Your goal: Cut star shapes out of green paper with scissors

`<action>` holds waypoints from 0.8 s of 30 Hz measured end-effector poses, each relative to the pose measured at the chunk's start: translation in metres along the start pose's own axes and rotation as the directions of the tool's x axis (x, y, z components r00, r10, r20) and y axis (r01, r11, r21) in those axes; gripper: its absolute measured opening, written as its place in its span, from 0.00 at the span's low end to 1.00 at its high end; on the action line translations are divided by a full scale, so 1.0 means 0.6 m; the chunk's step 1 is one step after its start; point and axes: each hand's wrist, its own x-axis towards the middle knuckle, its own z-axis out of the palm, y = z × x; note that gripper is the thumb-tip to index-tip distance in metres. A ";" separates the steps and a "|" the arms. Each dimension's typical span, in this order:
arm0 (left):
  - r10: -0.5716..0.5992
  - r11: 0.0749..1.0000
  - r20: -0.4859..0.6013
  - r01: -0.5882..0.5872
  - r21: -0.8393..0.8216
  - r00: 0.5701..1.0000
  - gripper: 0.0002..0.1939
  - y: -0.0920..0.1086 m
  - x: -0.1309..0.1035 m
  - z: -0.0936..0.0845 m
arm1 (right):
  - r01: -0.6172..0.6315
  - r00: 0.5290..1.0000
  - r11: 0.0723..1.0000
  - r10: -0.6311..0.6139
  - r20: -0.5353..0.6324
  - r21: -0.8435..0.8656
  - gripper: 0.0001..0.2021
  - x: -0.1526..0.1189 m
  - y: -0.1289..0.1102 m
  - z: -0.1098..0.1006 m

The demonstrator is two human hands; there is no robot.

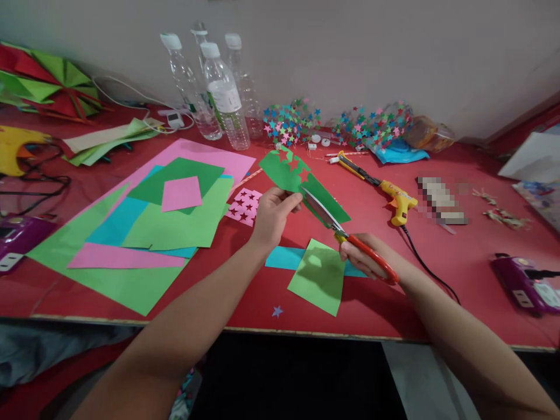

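My left hand [273, 214] pinches the lower edge of a dark green paper strip [280, 172], held above the table. Star-shaped holes run along the strip's upper part, with red showing through. My right hand [365, 256] is closed round the red handles of the scissors [326, 213], whose blades lie at the green paper close to my left fingertips. Below the hands, a light green paper piece [321, 280] rests across a blue strip [284, 258]. A pink sheet with star holes [245, 206] lies just left of my left hand.
Coloured sheets [179, 224] are piled on the left. Plastic bottles [225, 99] stand at the back, beside heaps of small stars [291, 123]. A yellow glue gun [398, 201] with a black cord lies at right, near a purple power socket [527, 284]. One star [277, 311] is near the front edge.
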 end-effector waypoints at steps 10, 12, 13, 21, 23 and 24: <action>0.039 0.999 0.090 -0.035 -0.041 0.995 0.05 0.006 0.008 -0.010 | 0.063 0.997 0.997 -0.060 0.052 -0.045 0.31 -0.006 0.003 -0.011; 0.042 0.999 0.095 -0.041 -0.021 0.995 0.06 0.011 0.008 -0.011 | 0.082 0.994 0.996 -0.080 0.070 -0.018 0.30 -0.008 0.003 -0.012; 0.048 0.999 0.098 -0.048 0.001 0.994 0.06 0.013 0.008 -0.012 | 0.089 0.993 0.996 -0.089 0.080 -0.007 0.30 -0.009 0.003 -0.013; 0.126 0.986 0.088 -0.134 0.101 0.988 0.07 0.027 0.007 -0.016 | 0.122 0.989 0.992 -0.121 0.082 -0.014 0.30 -0.005 0.009 -0.007; 0.124 0.984 0.095 -0.134 0.114 0.988 0.07 0.027 0.009 -0.017 | 0.135 0.988 0.990 -0.132 0.085 -0.028 0.29 -0.003 0.012 -0.006; 0.121 0.984 0.101 -0.133 0.121 0.988 0.07 0.027 0.009 -0.018 | 0.139 0.987 0.990 -0.136 0.087 -0.030 0.29 -0.002 0.012 -0.006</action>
